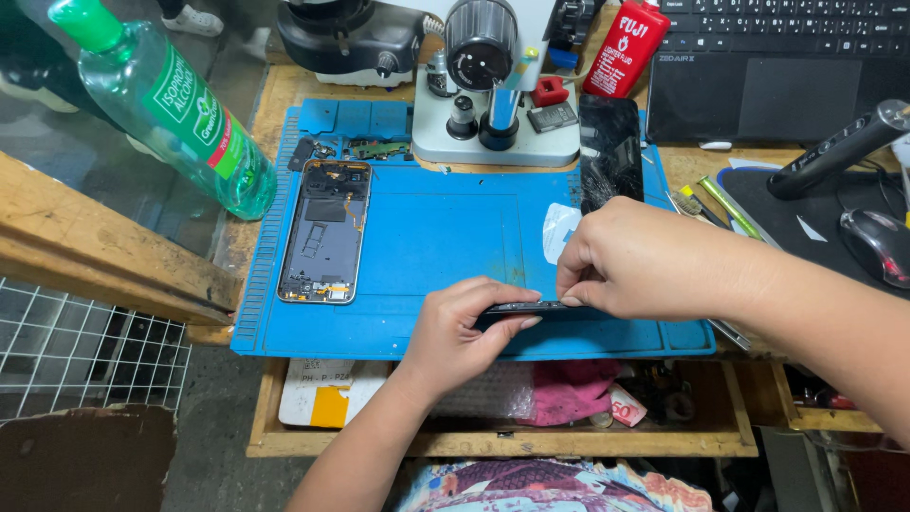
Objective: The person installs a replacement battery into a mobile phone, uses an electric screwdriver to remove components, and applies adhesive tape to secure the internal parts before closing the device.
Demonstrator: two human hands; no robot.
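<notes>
Two hands holding a thin dark phone part edge-on over a blue repair mat.

The left hand is closed around the near end of the phone part, thumb on its top edge; the right hand pinches the same part at its far end, fingertips touching it. Left of the left hand, well apart, an opened phone body lies on the mat; beyond it stands a green bottle. Beyond the right hand lies a black screen panel, beside a microscope base on the worktop.
</notes>
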